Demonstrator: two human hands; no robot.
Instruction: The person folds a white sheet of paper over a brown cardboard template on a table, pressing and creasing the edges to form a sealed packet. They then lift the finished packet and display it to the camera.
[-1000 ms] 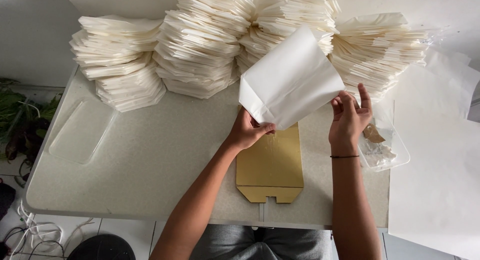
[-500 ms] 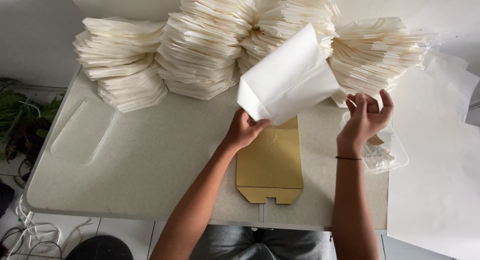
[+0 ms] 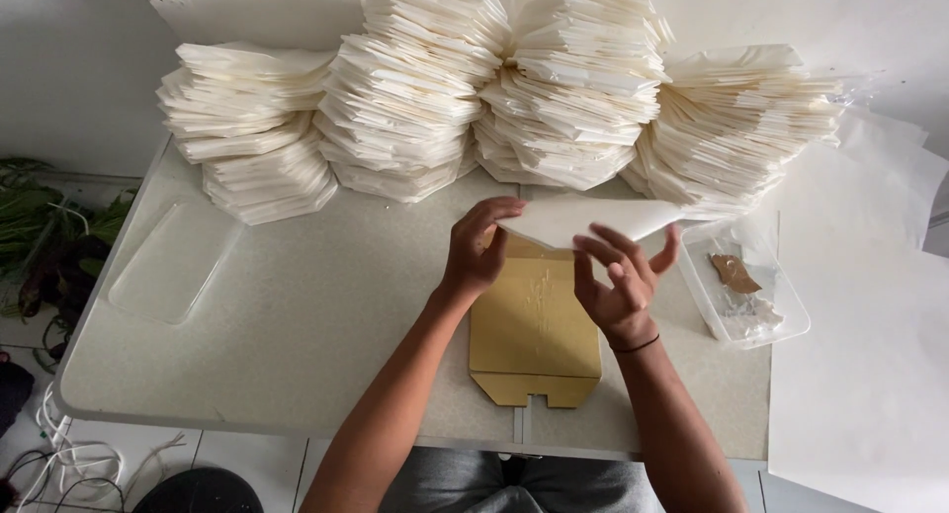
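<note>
Left hand [image 3: 476, 256] pinches the white sheet [image 3: 593, 219], right hand [image 3: 621, 281] spread beneath; sheet hides the gold template's [image 3: 534, 330] top edge on the bench [image 3: 297, 325].

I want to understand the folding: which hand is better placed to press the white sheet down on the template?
Probably the right hand: open above the gold template under the sheet. The left hand pinches its edge.
</note>
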